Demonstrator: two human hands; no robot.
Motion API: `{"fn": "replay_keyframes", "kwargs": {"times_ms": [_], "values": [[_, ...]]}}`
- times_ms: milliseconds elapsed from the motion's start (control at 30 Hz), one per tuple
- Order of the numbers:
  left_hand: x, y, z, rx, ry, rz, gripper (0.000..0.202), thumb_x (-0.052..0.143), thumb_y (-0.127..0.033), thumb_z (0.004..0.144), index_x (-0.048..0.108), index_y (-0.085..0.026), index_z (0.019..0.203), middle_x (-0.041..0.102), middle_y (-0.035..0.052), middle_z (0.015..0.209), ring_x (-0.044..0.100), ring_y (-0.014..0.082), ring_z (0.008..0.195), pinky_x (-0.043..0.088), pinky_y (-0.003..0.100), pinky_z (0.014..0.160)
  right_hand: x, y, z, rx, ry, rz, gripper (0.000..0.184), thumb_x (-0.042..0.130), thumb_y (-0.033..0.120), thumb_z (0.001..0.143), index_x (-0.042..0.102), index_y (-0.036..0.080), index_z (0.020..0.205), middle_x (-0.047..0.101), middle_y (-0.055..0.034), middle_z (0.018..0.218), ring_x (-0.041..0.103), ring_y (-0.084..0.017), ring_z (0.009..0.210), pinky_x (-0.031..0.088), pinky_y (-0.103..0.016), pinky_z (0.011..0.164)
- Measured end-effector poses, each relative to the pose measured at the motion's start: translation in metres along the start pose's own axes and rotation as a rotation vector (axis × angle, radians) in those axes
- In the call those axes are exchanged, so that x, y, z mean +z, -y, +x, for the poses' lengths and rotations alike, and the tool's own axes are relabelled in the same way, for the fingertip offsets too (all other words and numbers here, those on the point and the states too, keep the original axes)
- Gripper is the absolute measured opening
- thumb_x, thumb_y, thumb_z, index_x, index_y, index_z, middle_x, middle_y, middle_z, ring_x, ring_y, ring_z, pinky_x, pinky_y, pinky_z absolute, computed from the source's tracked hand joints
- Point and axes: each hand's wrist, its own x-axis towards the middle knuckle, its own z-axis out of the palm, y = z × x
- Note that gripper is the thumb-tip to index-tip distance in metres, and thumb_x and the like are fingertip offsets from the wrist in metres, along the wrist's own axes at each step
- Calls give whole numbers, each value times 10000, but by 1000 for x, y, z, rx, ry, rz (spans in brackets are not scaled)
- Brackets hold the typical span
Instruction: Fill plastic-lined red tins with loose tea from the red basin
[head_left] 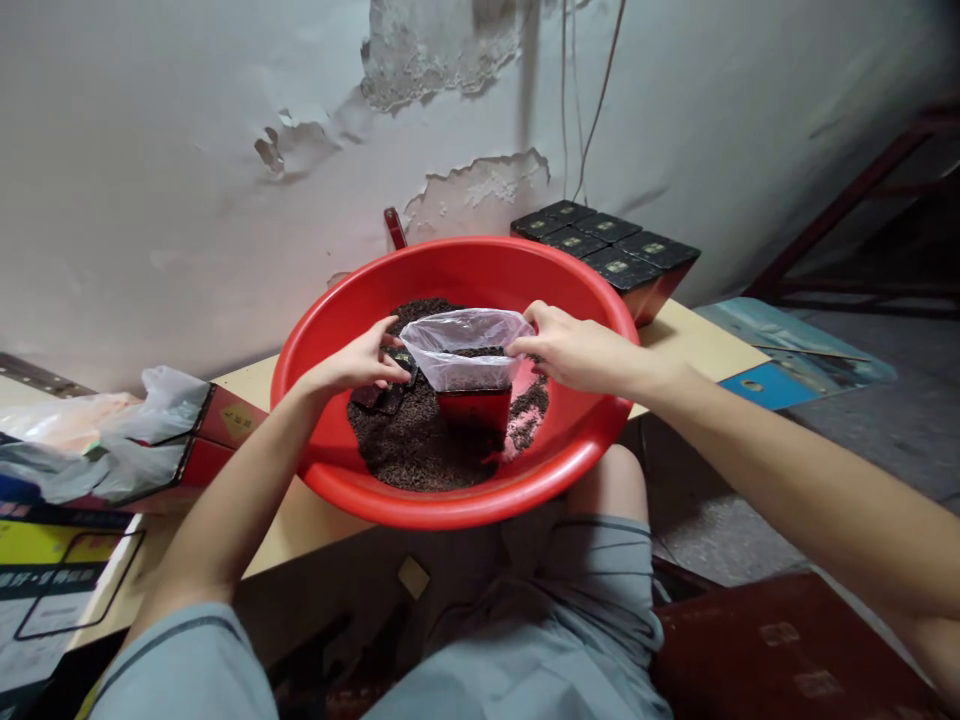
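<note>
1. Here's the right hand (544, 345), coming in from the counter's right side, forearm long and slanting, thumb and fingers pinched on the rim of a clear plastic bag (431, 345).
2. Over on the other side, the left hand (371, 358) is held loosely wide, fingers curved and apart, beside the bag's left rim; whether a fingertip touches it, I cannot tell.
3. Just under those fingers, dark flat pieces (384, 393) lie on the granules.
4. And the bag itself! Thin, crinkled, see-through, its mouth spread broad, lining a squarish red container (472, 412) with dark granules showing inside.
5. That container stands upright in a big round basin (450, 512), glossy red and smooth-lipped, amid a heap of small, rough, dark granules (416, 445), with a paler pink patch showing at right.
6. The basin sits on a pale, flat counter (701, 345), its lip jutting past the front edge.
7. Toward the back edge, near the right end, black-topped boxes (574, 242) stand packed together, square and red-sided, beside flaking plaster (480, 190).
</note>
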Motion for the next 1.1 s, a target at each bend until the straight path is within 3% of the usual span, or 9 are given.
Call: {"fn": "replay_keyframes", "kwargs": {"times_ms": [133, 333, 467, 600, 700, 800, 867, 1000, 1100], "values": [[19, -5, 25, 148, 126, 3, 1205, 996, -310, 496, 443, -162, 1557, 693, 144, 1229, 699, 230, 870, 571, 315, 689, -11, 15, 17, -46, -14, -83, 123, 652, 202, 942, 770, 196, 976, 581, -155, 1229, 598, -264, 1051, 467, -307, 687], [24, -10, 38, 220, 8, 131, 689, 935, -429, 504, 714, -141, 1089, 742, 59, 1031, 666, 235, 951, 534, 326, 826, -17, -16, 25, 52, -454, 183, 199, 593, 293, 976, 750, 170, 975, 643, -112, 1113, 613, -202, 879, 520, -357, 828], [31, -12, 30, 259, -103, 268, 440, 818, -479, 619, 767, -155, 913, 720, 15, 855, 627, 195, 823, 472, 288, 741, 8, -24, 22, -59, -174, 384, 672, 878, 364, 741, 663, 229, 1364, 642, -89, 1182, 635, -192, 856, 553, -325, 768], [41, -18, 29, 298, -192, 285, 336, 743, -474, 688, 781, -161, 804, 724, 19, 782, 613, 183, 786, 443, 281, 723, 35, -9, 36, -56, -287, 442, 95, 764, 283, 865, 774, 192, 888, 644, -63, 980, 607, -153, 771, 517, -304, 751], [34, -20, 27, 292, -237, 194, 367, 759, -520, 694, 760, -163, 779, 718, 26, 761, 608, 177, 758, 452, 281, 706, 38, -7, 44, 49, -477, 525, 301, 699, 342, 925, 682, 177, 675, 655, -59, 861, 595, -148, 718, 502, -308, 724], [14, -22, 19, 271, -298, 78, 417, 767, -535, 691, 742, -151, 853, 735, 50, 818, 612, 163, 720, 481, 275, 675, 26, -19, 39, 178, -607, 622, 312, 631, 424, 967, 672, 184, 772, 688, -66, 874, 631, -169, 741, 522, -325, 741], [1, -25, 13, 241, -293, 90, 503, 750, -555, 724, 744, -144, 1014, 765, 88, 964, 645, 171, 751, 511, 278, 673, 16, -27, 34, 233, -532, 723, 323, 667, 495, 935, 686, 190, 1041, 721, -69, 961, 654, -177, 728, 539, -323, 685], [-4, -32, 15, 254, -53, 296, 716, 854, -513, 619, 715, -175, 1235, 743, 131, 1254, 712, 259, 1036, 566, 320, 835, 7, -25, 35, 137, -183, 659, 867, 959, 366, 594, 616, 222, 1376, 751, -100, 1174, 713, -226, 868, 575, -319, 709], [-3, -33, 21, 264, -1, 371, 418, 832, -446, 610, 772, -171, 919, 777, 78, 925, 713, 239, 882, 544, 322, 792, 8, -17, 42, 81, -147, 525, 383, 868, 205, 641, 770, 200, 1011, 771, -58, 938, 704, -211, 829, 549, -303, 738]]}}
